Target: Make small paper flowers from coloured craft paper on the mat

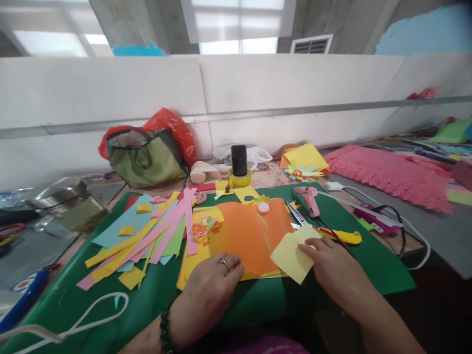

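Observation:
My right hand [328, 258] pinches a pale yellow paper square [293, 255] at its right edge, tilted over the right side of an orange paper sheet [239, 236]. My left hand [212, 290], with a ring and a dark green bead bracelet, rests at the sheet's lower left edge. Its fingers are curled closed; what they hold, if anything, is hidden. Under the orange sheet lie yellow sheets [184, 265]. A paper-strip flower [202, 228] sits left of the orange sheet, and a small round white-pink piece [263, 208] lies at its top. Scissors [297, 214] lie partly behind the pale square.
Paper strips [162, 233] spread across the left of the green mat [383, 270]. Right of the sheet lie a pink glue gun [309, 199] and a yellow cutter [342, 236]. A phone [239, 160] stands on a tape roll [241, 178]. A glass jar [70, 206] stands left.

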